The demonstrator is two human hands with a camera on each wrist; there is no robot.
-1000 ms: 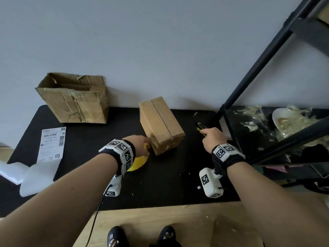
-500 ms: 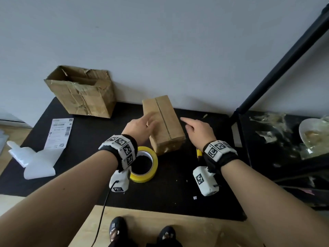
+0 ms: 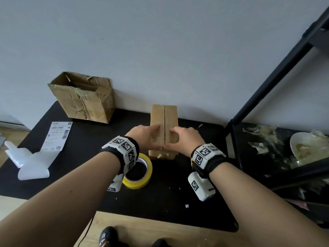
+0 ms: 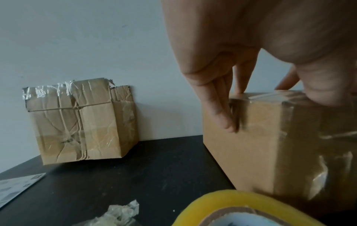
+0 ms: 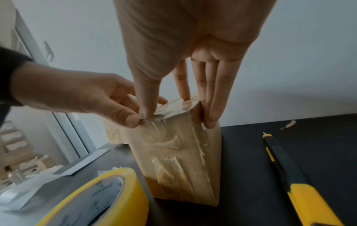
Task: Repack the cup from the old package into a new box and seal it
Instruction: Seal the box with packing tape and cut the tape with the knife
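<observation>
The new brown box stands in the middle of the black mat, flaps closed and clear tape over its top and near end. My left hand lies on the left half of the top; its fingers reach straight down the left side. My right hand lies on the right half, with fingers flat down the right side. Both thumbs press the tape at the near top edge. The crumpled old box stands open at the back left. No cup is visible.
A yellow tape roll lies just in front of the box, under my left wrist. A yellow-black utility knife lies right of the box. A shipping label and white packing lie at the left. A black shelf frame stands right.
My left hand left the tape roll and my right hand left the knife; both moved onto the box top. The box now sits square, its seam running away from me.
</observation>
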